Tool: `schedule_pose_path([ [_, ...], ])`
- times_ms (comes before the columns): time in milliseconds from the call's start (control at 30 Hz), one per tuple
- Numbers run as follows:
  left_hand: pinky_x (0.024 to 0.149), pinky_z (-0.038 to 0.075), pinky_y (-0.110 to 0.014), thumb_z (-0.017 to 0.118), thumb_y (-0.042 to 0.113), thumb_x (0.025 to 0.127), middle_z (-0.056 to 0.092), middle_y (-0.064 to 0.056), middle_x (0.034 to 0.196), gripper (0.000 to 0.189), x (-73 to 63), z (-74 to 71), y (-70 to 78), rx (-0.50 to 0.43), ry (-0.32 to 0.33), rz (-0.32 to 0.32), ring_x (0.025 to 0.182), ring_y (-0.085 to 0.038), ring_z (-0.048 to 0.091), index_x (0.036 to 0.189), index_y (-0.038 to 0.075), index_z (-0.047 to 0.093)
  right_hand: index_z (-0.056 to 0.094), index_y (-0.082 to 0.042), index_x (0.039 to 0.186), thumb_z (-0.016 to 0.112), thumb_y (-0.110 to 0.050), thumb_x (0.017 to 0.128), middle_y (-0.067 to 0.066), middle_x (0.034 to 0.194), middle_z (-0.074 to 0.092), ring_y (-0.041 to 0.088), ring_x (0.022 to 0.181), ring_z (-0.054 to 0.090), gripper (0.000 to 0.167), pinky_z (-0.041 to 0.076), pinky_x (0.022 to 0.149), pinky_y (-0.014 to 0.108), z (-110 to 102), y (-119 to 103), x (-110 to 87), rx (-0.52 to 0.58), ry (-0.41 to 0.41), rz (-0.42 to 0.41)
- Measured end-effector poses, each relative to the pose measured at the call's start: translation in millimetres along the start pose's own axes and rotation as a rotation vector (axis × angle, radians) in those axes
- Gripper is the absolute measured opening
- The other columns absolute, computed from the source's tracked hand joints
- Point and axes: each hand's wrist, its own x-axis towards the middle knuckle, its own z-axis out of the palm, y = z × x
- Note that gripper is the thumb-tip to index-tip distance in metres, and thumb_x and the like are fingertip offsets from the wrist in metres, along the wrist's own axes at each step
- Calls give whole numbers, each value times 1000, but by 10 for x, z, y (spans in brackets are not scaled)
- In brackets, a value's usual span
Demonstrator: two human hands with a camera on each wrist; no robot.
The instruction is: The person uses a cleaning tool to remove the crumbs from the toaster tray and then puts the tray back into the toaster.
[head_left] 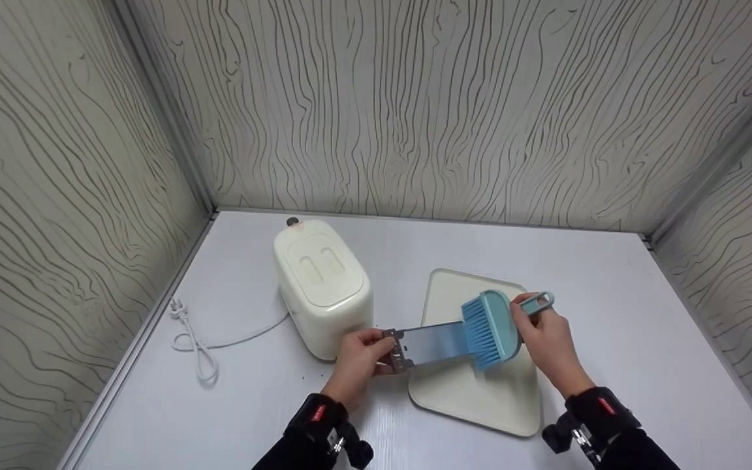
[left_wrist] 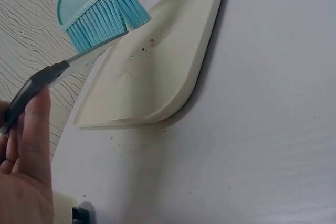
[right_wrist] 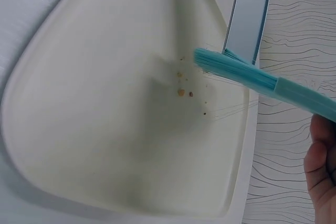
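Table [head_left: 637,313]: one tray [head_left: 474,399]; left hand [head_left: 358,359]: one panel [head_left: 429,344]; right hand [head_left: 549,341]: one brush [head_left: 499,325].

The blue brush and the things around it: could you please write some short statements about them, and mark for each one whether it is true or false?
1. The right hand holds the blue brush. True.
2. The left hand holds nothing. False: that hand pinches a thin flat piece by its end.
3. Brown crumbs lie on the cream tray. True.
4. In the head view, the cream tray is to the left of the white appliance. False: it is to the right of the white appliance.
5. The plug lies on the table. True.
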Motion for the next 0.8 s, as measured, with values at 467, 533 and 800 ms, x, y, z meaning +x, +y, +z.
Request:
schedule_pose_path([
  [467, 72, 64, -37, 66, 5, 95, 70, -16, 94, 22, -28, 42, 14, 1, 12, -5, 76, -20, 70, 111, -10, 64, 58, -7, 126, 54, -33, 106, 16, 108, 67, 21, 87, 60, 33, 55, 70, 25, -53, 6, -35, 66, -9, 72],
  [533, 72, 64, -36, 66, 5, 95, 70, -15, 94, 22, -33, 45, 13, 1, 17, -9, 77, -20, 69, 111, -10, 65, 58, -7, 126, 54, -34, 106, 16, 109, 66, 21, 87, 59, 34, 55, 71, 26, -59, 13, -38, 70, -11, 82],
  [800, 72, 64, -36, 66, 6, 95, 69, -15, 94, 23, -25, 54, 1, -4, 17, -4, 77, -20, 69, 112, -9, 65, 57, -7, 126, 55, -45, 104, 12, 106, 65, 17, 86, 61, 44, 56, 72, 24, -102, -9, -31, 144, 56, 128],
])
